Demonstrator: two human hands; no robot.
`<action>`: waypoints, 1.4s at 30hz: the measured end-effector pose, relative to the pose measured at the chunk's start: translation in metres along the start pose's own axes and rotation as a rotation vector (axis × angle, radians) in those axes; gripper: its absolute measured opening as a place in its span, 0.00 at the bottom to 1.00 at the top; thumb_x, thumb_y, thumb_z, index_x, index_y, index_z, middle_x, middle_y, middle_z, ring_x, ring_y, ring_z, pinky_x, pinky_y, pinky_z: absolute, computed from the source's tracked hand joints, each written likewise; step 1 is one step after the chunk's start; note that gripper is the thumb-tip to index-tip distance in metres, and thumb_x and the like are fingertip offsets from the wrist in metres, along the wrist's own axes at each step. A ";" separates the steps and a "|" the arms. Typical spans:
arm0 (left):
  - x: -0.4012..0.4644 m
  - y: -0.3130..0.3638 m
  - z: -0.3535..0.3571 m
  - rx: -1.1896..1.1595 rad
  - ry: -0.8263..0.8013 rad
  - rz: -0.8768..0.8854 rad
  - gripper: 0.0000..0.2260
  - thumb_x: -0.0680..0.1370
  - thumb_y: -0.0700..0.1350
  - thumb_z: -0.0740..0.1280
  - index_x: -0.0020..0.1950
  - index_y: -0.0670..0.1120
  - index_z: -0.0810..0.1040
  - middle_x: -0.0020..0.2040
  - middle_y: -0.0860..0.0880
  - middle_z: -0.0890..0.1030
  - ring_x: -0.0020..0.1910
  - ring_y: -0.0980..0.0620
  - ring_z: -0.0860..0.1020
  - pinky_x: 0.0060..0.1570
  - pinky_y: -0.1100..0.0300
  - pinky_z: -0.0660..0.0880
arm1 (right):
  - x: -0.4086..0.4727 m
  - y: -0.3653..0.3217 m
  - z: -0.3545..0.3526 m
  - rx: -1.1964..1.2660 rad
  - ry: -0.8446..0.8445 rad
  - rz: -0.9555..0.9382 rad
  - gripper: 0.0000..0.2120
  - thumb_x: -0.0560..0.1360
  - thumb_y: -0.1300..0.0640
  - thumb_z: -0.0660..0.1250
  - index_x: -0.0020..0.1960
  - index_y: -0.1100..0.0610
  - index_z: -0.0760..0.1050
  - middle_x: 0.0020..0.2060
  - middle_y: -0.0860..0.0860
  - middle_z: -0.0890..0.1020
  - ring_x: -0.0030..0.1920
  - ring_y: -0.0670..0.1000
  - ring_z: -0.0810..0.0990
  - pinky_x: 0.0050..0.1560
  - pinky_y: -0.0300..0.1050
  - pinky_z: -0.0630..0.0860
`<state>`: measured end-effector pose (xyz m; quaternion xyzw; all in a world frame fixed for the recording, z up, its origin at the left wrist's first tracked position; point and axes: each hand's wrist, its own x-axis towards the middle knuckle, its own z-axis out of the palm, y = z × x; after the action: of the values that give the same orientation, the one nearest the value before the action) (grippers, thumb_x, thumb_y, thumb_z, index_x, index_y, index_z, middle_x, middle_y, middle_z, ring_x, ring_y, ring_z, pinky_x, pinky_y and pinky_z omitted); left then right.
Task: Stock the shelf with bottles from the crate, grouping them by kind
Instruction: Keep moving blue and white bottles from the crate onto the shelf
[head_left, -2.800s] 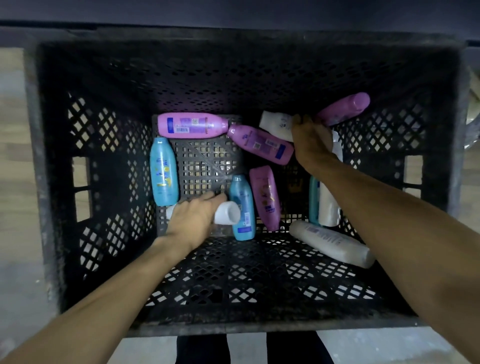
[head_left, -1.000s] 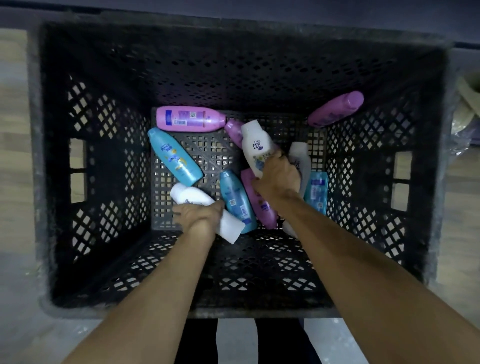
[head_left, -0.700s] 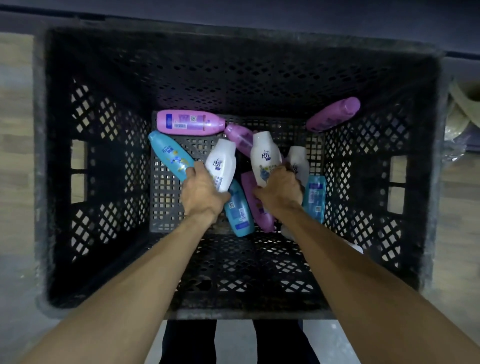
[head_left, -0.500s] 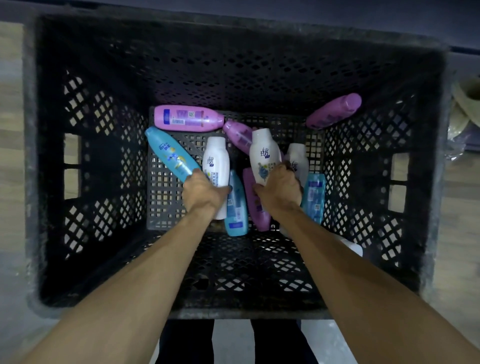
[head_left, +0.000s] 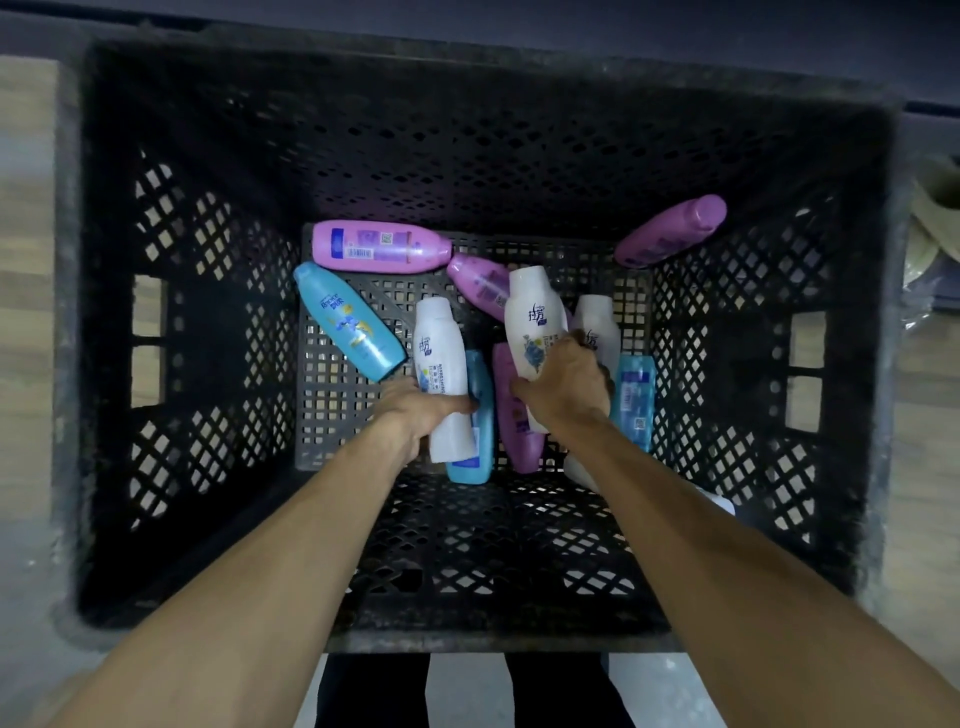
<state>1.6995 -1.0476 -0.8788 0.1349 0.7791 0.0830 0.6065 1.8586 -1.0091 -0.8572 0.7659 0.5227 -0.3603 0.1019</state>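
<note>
I look straight down into a deep black lattice crate (head_left: 208, 364) with bottles lying on its floor. My left hand (head_left: 415, 410) grips a white bottle (head_left: 440, 353) round its lower half, cap pointing away from me. My right hand (head_left: 563, 387) grips a second white bottle (head_left: 535, 317), held raised above the pile. Loose around them lie a blue bottle (head_left: 348, 322) at the left, a pink bottle (head_left: 379, 247) along the back, a purple bottle (head_left: 670, 234) leaning in the far right corner, and another white bottle (head_left: 597, 322) behind my right hand.
More bottles lie under my hands: a blue one (head_left: 478, 431), a purple one (head_left: 514, 421), a blue one (head_left: 634, 400) at the right and a purple one (head_left: 480, 283) near the back. Wooden flooring shows outside the crate on both sides. No shelf is in view.
Both hands took hold of white bottles on the crate floor and lifted them upright-ish toward the middle. In the last half second they barely moved.
</note>
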 end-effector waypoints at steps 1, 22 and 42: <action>-0.002 0.000 0.000 0.033 0.012 0.001 0.23 0.60 0.42 0.83 0.51 0.44 0.78 0.48 0.46 0.83 0.42 0.50 0.82 0.45 0.57 0.80 | -0.002 0.001 -0.003 0.002 -0.002 -0.001 0.26 0.68 0.52 0.78 0.59 0.61 0.70 0.53 0.56 0.81 0.49 0.56 0.82 0.40 0.43 0.76; -0.386 0.172 -0.107 0.089 0.329 0.838 0.22 0.62 0.51 0.77 0.50 0.53 0.72 0.46 0.56 0.75 0.45 0.54 0.77 0.40 0.56 0.74 | -0.276 -0.105 -0.328 0.350 0.506 -0.235 0.27 0.64 0.45 0.73 0.57 0.51 0.65 0.48 0.48 0.78 0.46 0.53 0.80 0.45 0.51 0.77; -0.693 0.332 -0.194 -0.088 0.708 1.685 0.27 0.60 0.72 0.73 0.51 0.58 0.77 0.45 0.58 0.81 0.43 0.60 0.80 0.42 0.54 0.79 | -0.464 -0.186 -0.605 0.579 1.146 -0.749 0.28 0.64 0.42 0.76 0.57 0.50 0.68 0.48 0.44 0.79 0.46 0.47 0.79 0.45 0.47 0.79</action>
<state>1.7057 -0.9414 -0.0937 0.6024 0.5595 0.5643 0.0756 1.8754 -0.9434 -0.0756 0.6005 0.6041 -0.0383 -0.5225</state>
